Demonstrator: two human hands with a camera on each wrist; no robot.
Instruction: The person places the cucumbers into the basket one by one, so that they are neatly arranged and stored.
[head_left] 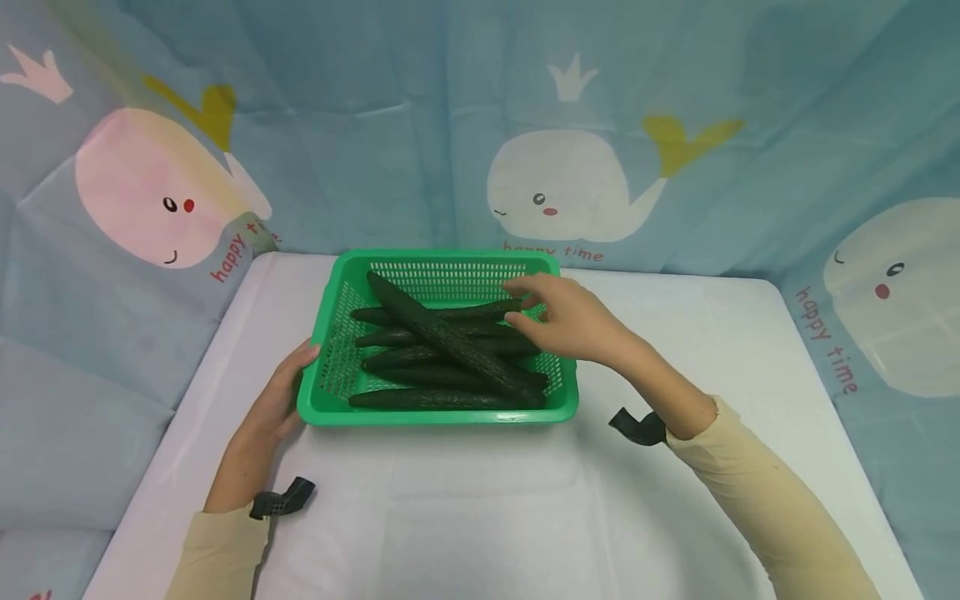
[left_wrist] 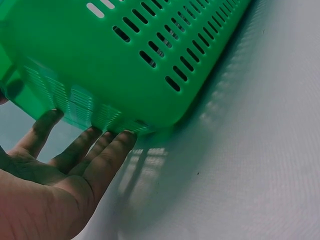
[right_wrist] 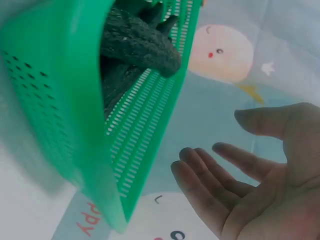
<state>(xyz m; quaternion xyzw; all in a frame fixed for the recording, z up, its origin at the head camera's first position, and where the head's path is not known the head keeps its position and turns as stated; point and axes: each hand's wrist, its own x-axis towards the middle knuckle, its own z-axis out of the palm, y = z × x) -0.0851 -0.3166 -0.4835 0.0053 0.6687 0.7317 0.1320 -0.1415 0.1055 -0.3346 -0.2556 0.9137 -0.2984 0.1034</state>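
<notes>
A green plastic basket point(head_left: 435, 418) with slotted walls stands on the white table. In it lie several dark green cucumbers point(head_left: 450, 342), most of them side by side, with one slanting across the top. My left hand point(head_left: 277, 396) is at the basket's left side, its thumb by the rim; in the left wrist view its fingertips touch the slotted wall. My right hand point(head_left: 570, 317) hovers over the basket's right end, fingers loosely bent and apart. The right wrist view shows nothing between that thumb and fingers, with a cucumber point(right_wrist: 140, 42) beyond them inside the basket.
The white-covered table point(head_left: 480, 517) stretches in front of the basket and to both sides. Blue cloth printed with whales point(head_left: 558, 187) hangs behind and at the sides. A black strap with a small mount point(head_left: 283, 500) sits on each wrist.
</notes>
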